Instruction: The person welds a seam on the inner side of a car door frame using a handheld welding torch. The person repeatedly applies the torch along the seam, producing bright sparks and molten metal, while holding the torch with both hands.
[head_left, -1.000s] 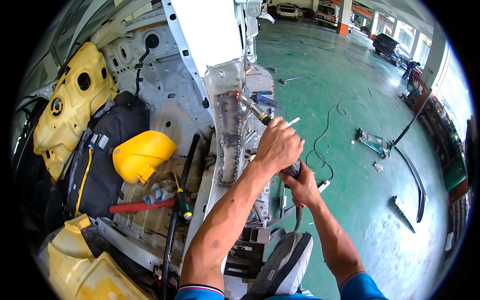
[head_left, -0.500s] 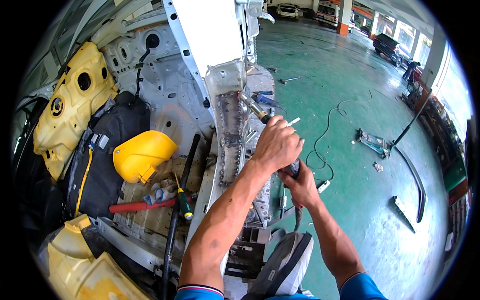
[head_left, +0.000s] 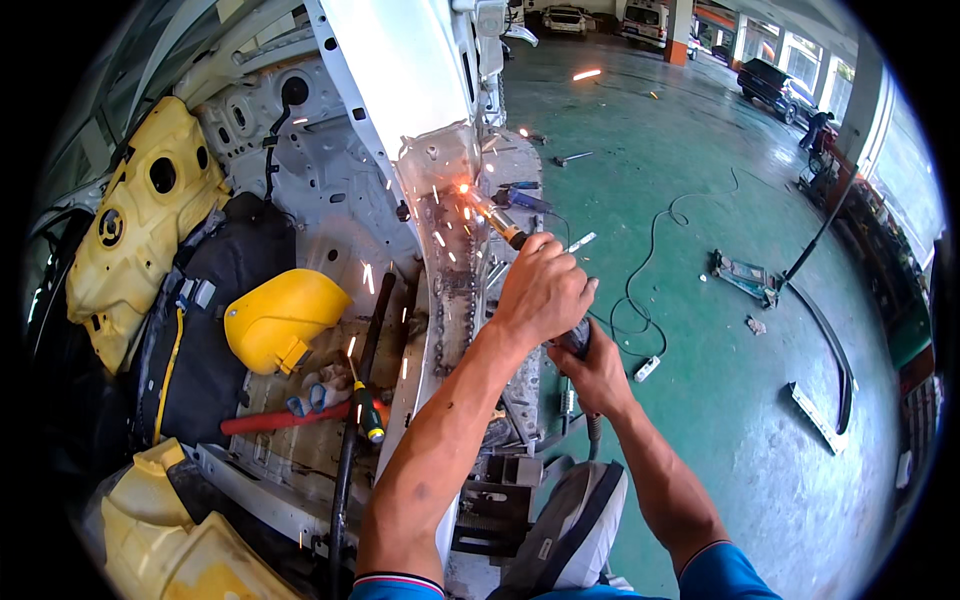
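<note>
My left hand (head_left: 545, 290) is closed round the front of a welding torch (head_left: 499, 222). Behind it, my right hand (head_left: 597, 370) grips the torch's dark handle, with the cable hanging below. The brass-coloured nozzle points up and left at a bare metal patch (head_left: 456, 262) on the white car body (head_left: 400, 70). Orange light glows at the tip, and sparks scatter down the patch and over the car floor. Weld spots run along the patch's edges. Fingers on both hands are wrapped round the torch, partly hiding it.
Inside the car lie a yellow welding mask (head_left: 283, 318), a screwdriver (head_left: 366, 405), a black bar (head_left: 352, 450) and a red tube (head_left: 285, 418). Yellow padding (head_left: 135, 230) stands at left. On the green floor are a cable, a power strip (head_left: 647, 369), a floor jack (head_left: 745, 275) and metal strips.
The torch tip has lit up and sparks now fly from it. Both hands keep their hold, shifted slightly left in the picture along with the view.
</note>
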